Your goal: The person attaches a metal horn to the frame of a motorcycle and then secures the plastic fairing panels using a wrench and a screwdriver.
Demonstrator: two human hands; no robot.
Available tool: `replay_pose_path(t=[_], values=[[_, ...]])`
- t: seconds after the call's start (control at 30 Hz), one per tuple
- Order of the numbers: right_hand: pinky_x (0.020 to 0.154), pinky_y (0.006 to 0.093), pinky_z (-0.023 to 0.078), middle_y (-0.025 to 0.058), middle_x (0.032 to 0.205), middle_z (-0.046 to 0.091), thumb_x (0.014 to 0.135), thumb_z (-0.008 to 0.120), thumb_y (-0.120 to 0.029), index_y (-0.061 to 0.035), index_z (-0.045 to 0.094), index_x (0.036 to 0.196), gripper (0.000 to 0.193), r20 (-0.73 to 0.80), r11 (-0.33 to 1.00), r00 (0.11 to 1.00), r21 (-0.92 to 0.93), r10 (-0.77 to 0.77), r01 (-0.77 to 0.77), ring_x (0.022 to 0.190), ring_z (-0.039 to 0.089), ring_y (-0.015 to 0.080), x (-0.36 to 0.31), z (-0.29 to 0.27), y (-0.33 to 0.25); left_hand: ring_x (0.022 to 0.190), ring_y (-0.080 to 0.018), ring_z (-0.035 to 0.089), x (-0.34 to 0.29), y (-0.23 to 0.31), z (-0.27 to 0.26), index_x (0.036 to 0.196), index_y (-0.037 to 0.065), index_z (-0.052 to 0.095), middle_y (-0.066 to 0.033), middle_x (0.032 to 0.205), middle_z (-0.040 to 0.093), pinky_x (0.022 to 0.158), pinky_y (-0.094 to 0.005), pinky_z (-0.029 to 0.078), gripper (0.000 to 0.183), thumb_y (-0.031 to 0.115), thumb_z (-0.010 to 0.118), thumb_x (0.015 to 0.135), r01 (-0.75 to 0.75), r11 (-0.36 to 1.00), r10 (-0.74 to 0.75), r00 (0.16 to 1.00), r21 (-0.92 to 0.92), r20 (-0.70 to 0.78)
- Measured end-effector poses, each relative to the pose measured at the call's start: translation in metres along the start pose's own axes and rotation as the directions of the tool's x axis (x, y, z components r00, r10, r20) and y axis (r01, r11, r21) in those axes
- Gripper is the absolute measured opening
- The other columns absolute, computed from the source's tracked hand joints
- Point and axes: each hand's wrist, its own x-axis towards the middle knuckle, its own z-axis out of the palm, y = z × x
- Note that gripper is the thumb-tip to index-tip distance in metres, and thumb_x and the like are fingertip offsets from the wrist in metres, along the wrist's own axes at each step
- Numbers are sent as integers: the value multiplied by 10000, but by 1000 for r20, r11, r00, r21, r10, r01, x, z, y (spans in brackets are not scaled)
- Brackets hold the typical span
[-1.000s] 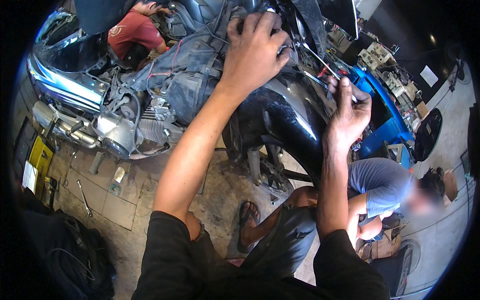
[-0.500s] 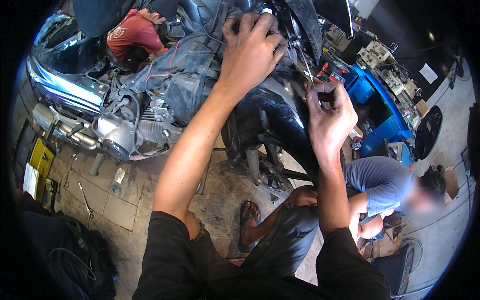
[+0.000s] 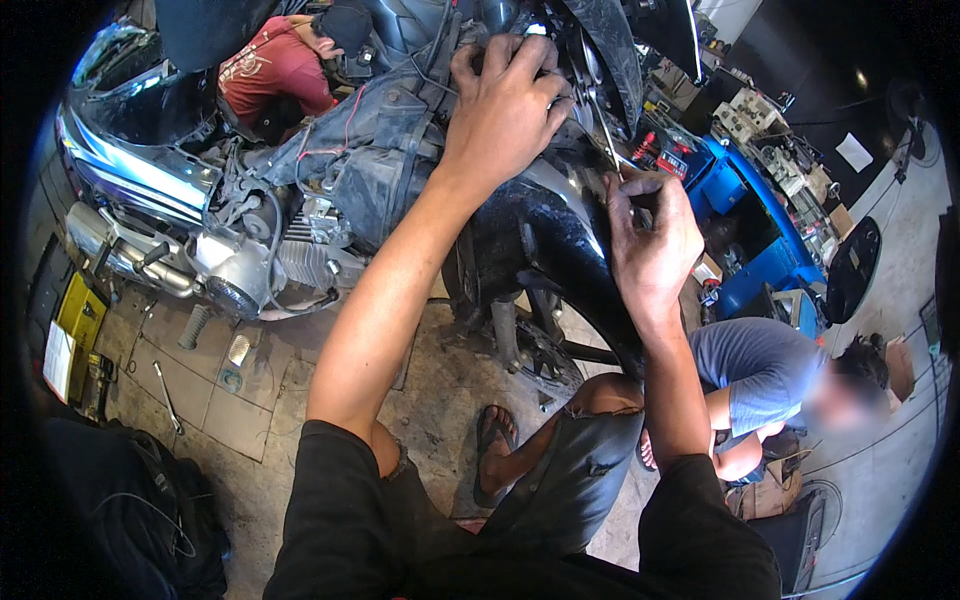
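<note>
A partly stripped motorcycle point(image 3: 365, 185) stands in front of me, its engine and frame exposed. My left hand point(image 3: 507, 115) rests at its front end, fingers curled down among dark parts; what they grip is hidden. Over the black front fender point(image 3: 565, 225), my right hand point(image 3: 655, 240) pinches the near end of a slim, shiny metal tool point(image 3: 605, 125) between thumb and fingertips. The tool slants up and away toward the parts right of my left hand. Its far end is hard to make out, so its exact kind does not show.
A person in a red shirt point(image 3: 270, 70) bends beyond the motorcycle; another in a grey-blue shirt point(image 3: 755, 360) crouches at right. A blue cabinet point(image 3: 770, 225) stands beside parts and tools. A wrench point(image 3: 168, 397) lies on the tiled floor, near a yellow case point(image 3: 82, 325).
My right hand and the metal tool have shifted slightly left and toward me. My left hand stays nearly in place. The person in red has moved a little.
</note>
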Motion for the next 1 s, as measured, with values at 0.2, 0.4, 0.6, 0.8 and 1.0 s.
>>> replay_pose_path(t=[0.2,0.4,0.6,0.8,1.0], values=[[671,388,540,127,879,652,810,730,13,-30,603,920,174,53,998,996,-4,-69,69,763,668,314,10,-1,-12,1164,-303,482,-1,-2,-3,906,117,762,-27,1177,581,995,-540,303,217,277,794,763,6,1000,-6,1000,5,5],[717,332,552,124,900,694,828,757,-33,-27,637,985,197,-117,992,991,105,-59,72,811,693,281,67,8,-21,1165,-330,474,2,-2,-3,911,86,752,-45,1174,576,988,-544,307,258,271,803,738,3,1000,-4,1000,17,6],[718,313,543,92,882,702,830,776,-34,-34,675,928,140,-199,1000,980,-5,16,-17,762,677,221,46,2,-12,1155,-299,478,2,0,-1,891,117,753,-13,1162,570,978,-535,311,212,276,792,756,2,1000,-2,1000,0,-8],[699,270,521,86,805,659,786,830,2,-1,583,760,249,-111,969,978,197,174,-150,737,636,139,9,8,5,1156,-288,480,-2,-3,0,888,132,755,1,1152,569,976,-535,307,191,272,788,763,-2,1000,2,1000,2,-8],[649,317,491,103,771,609,769,831,-35,-13,583,742,250,12,976,985,130,174,-174,687,600,215,2,2,9,1158,-286,483,-1,-2,1,884,142,755,4,1162,570,979,-536,307,184,274,787,760,-6,1000,7,1000,9,-9]])
